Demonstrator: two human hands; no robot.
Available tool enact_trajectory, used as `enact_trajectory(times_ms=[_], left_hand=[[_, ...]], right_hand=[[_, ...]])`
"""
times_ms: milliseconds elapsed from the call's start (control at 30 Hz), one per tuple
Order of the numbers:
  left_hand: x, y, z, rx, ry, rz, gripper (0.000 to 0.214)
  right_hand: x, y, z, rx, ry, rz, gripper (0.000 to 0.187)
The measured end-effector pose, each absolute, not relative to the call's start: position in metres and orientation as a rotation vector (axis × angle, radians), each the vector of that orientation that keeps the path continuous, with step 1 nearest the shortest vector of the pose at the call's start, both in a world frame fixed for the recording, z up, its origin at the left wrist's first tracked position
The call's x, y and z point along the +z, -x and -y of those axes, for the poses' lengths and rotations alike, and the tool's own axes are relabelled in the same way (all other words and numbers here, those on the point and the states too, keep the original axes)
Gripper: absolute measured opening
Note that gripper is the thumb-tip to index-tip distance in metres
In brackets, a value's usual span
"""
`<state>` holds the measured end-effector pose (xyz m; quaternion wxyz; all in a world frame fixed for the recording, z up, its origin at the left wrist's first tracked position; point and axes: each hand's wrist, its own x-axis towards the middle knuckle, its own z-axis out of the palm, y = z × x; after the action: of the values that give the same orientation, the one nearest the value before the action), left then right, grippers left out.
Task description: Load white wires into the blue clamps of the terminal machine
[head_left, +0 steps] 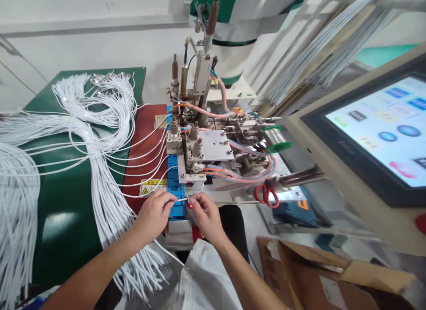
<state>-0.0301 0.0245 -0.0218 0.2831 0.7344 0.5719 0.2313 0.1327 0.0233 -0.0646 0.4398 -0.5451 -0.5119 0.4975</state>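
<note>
My left hand (156, 212) pinches a white cable (180, 200) close to its end, over the blue fixture blocks (177, 211) at the machine's front. Facing it, my right hand (207, 214) has thumb and fingers closed at the cable's tip, where a small red light glows. What the right fingertips grip is too small to make out. Several other white cables run across the red plate (133, 168) into the blue blocks farther back. Behind my hands stands the metal machine (213, 145) with its cylinders and orange and clear tubes.
Large bundles of white cables (100, 181) lie on the green table (66, 230) at left. A touch screen (382, 128) juts in at right. Red-handled scissors (266, 195) hang near the machine's corner, above a cardboard box (299, 274). A solder-like wire spool (274, 139) sits on the machine.
</note>
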Motion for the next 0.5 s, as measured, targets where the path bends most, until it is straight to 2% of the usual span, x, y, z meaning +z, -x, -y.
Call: enact_trajectory(times_ms=[267, 500], left_hand=[[-0.0277, 0.0308, -0.0248, 0.607, -1.969, -1.568, 0.015], [-0.0293, 0.0299, -0.0261, 0.509, -2.058, -1.613, 0.016]], right_hand=[[-0.0685, -0.1346, -0.0206, 1.091, 1.468, 1.431, 0.017], [-0.0649, -0.1335, -0.0265, 1.171, 1.525, 1.416, 0.017]])
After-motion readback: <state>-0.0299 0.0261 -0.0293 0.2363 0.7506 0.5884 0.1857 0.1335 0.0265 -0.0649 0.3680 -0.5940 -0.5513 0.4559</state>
